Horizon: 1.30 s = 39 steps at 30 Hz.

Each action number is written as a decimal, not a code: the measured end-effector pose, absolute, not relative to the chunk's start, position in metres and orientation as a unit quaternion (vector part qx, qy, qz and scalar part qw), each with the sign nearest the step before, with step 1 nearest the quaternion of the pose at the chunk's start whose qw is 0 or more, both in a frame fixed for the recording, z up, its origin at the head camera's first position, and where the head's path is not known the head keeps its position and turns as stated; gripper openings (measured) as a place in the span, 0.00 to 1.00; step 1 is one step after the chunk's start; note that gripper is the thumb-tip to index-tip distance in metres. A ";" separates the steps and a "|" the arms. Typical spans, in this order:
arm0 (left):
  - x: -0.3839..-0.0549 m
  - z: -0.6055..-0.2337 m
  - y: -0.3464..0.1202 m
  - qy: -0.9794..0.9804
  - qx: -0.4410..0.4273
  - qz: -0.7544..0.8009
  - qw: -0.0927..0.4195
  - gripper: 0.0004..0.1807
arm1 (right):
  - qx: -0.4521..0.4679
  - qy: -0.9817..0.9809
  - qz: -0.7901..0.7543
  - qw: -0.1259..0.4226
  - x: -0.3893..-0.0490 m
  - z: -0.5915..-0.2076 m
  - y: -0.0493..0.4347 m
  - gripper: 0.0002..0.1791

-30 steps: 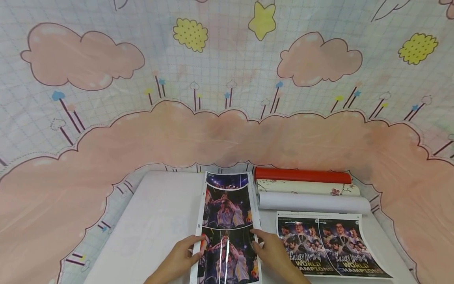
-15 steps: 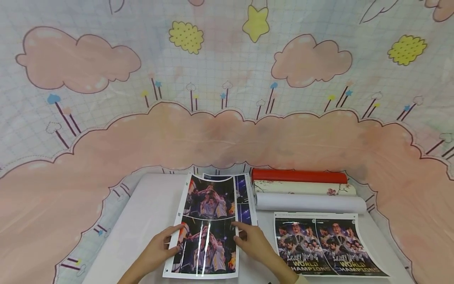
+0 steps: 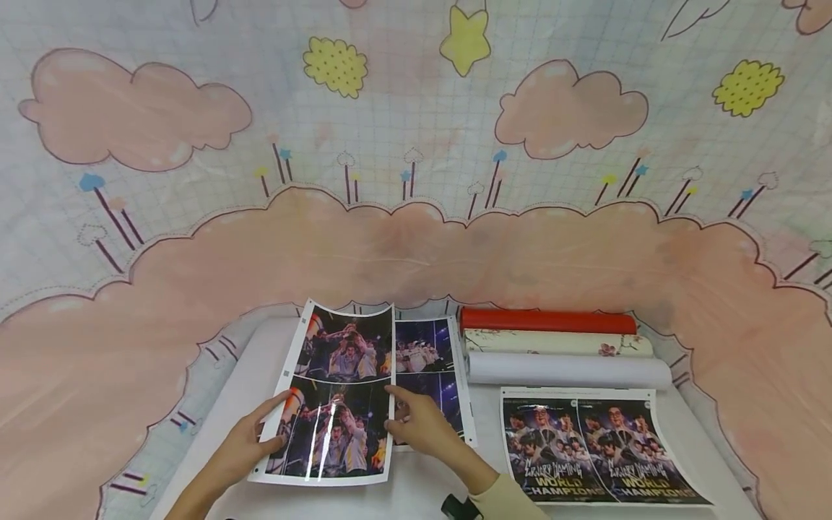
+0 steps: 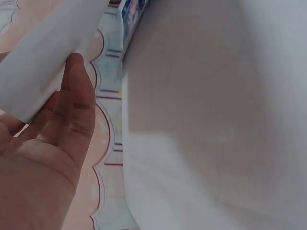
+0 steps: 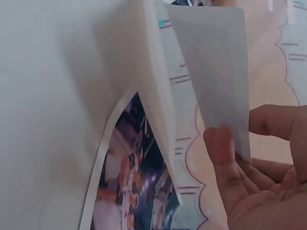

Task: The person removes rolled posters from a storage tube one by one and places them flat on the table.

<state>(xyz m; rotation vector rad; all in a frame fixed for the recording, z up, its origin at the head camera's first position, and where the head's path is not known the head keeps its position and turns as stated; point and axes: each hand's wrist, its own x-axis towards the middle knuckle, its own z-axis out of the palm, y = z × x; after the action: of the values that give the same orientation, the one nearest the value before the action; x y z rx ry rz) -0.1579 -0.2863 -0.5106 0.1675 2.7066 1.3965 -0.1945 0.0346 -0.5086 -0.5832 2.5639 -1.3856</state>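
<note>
Both hands hold up a glossy photo print with two stacked pictures of people raising a trophy. In the head view my left hand pinches its left edge, and my right hand pinches the right edge. The print bows slightly and is lifted over the table. Its plain white back shows in the left wrist view, where the left hand has fingers behind it. In the right wrist view the right hand grips the sheet's edge. A second photo print lies on the table, partly hidden behind the held one.
Two-panel poster print lies at the right on the white table. Behind it are a red roll, a flower-patterned roll and a white roll. A cartoon-patterned cloth hangs behind the table and runs round its sides.
The hands have lifted the trophy print and carried it to the left. The second print beneath it has come into view. The poster and rolls have stayed in place.
</note>
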 end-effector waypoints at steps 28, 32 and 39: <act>-0.201 -0.541 -0.362 0.869 -0.061 0.473 0.130 0.44 | -0.166 0.873 -0.453 0.072 -0.232 -0.525 -0.073 0.39; -0.208 -0.543 -0.359 0.868 -0.071 0.474 0.131 0.44 | -0.168 0.900 -0.398 0.059 -0.234 -0.531 -0.076 0.38; -0.219 -0.542 -0.349 0.872 -0.073 0.467 0.129 0.43 | -0.160 0.913 -0.372 0.056 -0.234 -0.532 -0.076 0.34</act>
<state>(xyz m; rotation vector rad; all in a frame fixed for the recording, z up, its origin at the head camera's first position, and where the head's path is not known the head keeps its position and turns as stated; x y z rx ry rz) -0.2188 -0.3487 -0.5419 -0.2124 2.5339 1.3582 -0.2344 -0.0764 -0.5316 -0.4852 2.7707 -1.1277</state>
